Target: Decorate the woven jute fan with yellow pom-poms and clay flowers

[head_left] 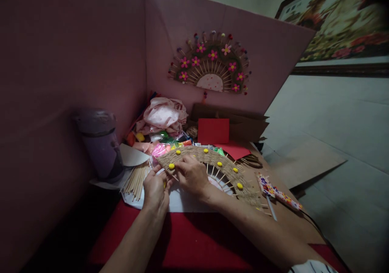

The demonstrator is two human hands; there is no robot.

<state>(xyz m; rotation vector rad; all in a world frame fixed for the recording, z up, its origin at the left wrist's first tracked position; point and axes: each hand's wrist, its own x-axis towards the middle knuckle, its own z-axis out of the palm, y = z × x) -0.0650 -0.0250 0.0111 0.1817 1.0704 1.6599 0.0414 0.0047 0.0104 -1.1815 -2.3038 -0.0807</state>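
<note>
A half-ring fan (209,154) wrapped in brown twine lies tilted before me, with thin wooden sticks across its inner gap. Several yellow dots (219,164) are spaced along the twine. At the fan's left end, my left hand (155,190) has its fingers closed around the edge; a bit of yellow shows between them. My right hand (193,175) reaches over the twine band, thumb and fingers pinched together beside a yellow dot (172,166). Whatever its fingertips hold, if anything, is hidden. A white sheet (182,204) lies under the fan.
Thin wooden sticks (136,179) and a purple thermos (101,147) stand left. Behind are bunched pink cloth (165,112), red card (213,131) and cardboard (243,121). A floral-patterned glue gun (281,194) lies right, its cord trailing. A finished flowered fan (212,56) hangs on the pink board.
</note>
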